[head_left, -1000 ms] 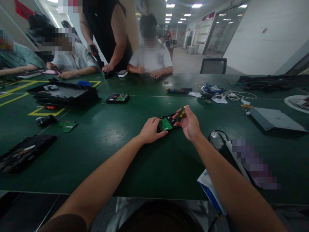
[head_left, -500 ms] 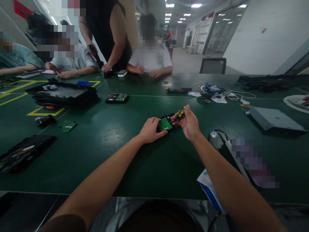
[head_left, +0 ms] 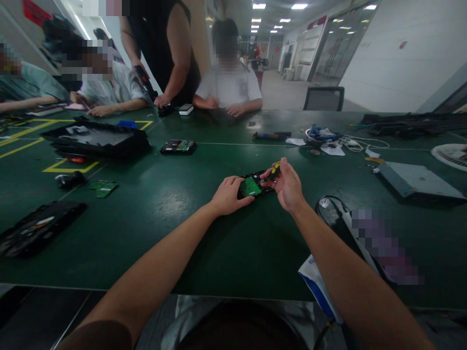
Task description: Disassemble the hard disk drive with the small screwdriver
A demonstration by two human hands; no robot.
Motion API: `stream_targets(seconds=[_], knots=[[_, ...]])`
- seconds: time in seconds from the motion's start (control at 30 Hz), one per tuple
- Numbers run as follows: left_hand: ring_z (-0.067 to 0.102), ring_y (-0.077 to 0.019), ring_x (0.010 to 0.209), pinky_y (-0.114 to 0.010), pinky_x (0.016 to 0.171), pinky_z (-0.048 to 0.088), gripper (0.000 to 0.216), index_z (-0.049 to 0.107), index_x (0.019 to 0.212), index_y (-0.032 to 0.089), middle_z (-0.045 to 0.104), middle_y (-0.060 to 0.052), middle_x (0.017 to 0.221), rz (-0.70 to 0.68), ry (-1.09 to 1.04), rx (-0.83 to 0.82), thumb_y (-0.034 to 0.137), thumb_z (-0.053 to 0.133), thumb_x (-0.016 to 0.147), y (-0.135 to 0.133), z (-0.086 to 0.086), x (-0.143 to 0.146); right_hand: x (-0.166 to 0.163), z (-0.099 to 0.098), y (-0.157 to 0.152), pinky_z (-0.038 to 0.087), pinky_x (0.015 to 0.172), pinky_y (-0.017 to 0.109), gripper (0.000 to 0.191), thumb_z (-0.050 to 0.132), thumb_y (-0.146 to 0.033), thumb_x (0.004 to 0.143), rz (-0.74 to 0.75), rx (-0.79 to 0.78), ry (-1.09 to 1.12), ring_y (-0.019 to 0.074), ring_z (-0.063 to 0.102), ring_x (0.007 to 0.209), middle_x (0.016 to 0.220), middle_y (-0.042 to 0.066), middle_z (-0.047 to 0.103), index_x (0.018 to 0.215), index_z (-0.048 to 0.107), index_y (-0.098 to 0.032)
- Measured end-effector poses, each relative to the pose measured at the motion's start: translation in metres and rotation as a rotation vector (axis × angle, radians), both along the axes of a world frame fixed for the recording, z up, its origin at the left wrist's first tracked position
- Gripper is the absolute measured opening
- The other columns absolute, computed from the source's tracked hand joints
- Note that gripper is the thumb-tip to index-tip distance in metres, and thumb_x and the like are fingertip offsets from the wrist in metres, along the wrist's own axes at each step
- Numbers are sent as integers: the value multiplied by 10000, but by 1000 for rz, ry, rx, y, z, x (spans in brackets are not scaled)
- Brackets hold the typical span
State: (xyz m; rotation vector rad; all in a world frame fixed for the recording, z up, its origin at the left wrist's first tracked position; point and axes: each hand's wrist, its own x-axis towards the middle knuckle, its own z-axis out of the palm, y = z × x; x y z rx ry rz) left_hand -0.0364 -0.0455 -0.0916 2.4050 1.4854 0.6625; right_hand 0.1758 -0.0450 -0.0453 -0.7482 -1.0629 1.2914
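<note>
A black hard drive (head_left: 255,183) with a green circuit board on top lies on the green table (head_left: 175,214) in front of me. My left hand (head_left: 229,195) grips its left end, fingers curled over the edge. My right hand (head_left: 287,187) is closed around a small screwdriver (head_left: 275,169) with a yellow and black handle, its tip down on the drive's right part.
A second hard drive (head_left: 178,146) lies farther left, past it a large black tray (head_left: 97,139). Loose green boards (head_left: 102,187) and a black panel (head_left: 36,233) sit at left. Cables (head_left: 343,142), a grey box (head_left: 416,180) and a black pouch (head_left: 339,228) are at right. Several people sit opposite.
Almost nothing: both hands stay on the drive, and the right hand with the screwdriver shifts only slightly.
</note>
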Motion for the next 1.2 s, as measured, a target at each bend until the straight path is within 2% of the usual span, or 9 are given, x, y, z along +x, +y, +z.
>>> stream_targets(seconds=[0.13,0.27,0.43,0.73,0.9,1.03,1.2], knots=[[488,-343,1366,-489,1161,413,768,531,1423,167,562,-167,1429,2,1,11,655,670,847,0,0,1,0,1,-1,587,635,304,417,626,-676,897,22,12,-11,186,697,809,832,13,698,964,580,-267],[491,-345,1364,-494,1158,415,764,529,1423,176,564,-165,1428,2,-3,9,650,675,843,0,0,1,0,2,0,576,613,291,423,605,-681,903,21,-2,-15,186,688,854,893,28,691,963,634,-263],[489,-344,1363,-491,1151,423,762,531,1423,165,569,-166,1419,-4,2,13,652,664,852,-1,1,0,1,0,2,572,608,291,468,592,-708,896,24,-18,9,180,669,827,841,26,659,949,679,-251],[480,-346,1378,-496,1166,408,753,537,1411,183,570,-157,1422,9,-2,12,650,681,838,1,-2,1,-1,-1,0,586,635,310,488,635,-741,847,-3,-16,4,186,692,789,790,-2,679,966,585,-270],[483,-347,1375,-495,1166,411,762,534,1418,174,567,-163,1426,2,-2,12,656,673,843,1,-1,0,0,2,-1,579,619,295,427,625,-688,886,3,8,-17,184,683,852,887,20,681,919,633,-263],[485,-347,1371,-496,1162,416,757,533,1419,173,565,-164,1430,-1,-4,7,648,675,847,0,0,0,1,3,-1,578,617,298,402,627,-659,902,8,23,-12,181,667,843,870,28,667,938,676,-262],[485,-342,1368,-489,1164,413,747,536,1413,174,565,-161,1427,3,-3,16,648,667,852,-1,0,0,0,2,0,581,634,307,475,597,-727,885,29,0,6,192,692,839,866,34,707,985,633,-264]])
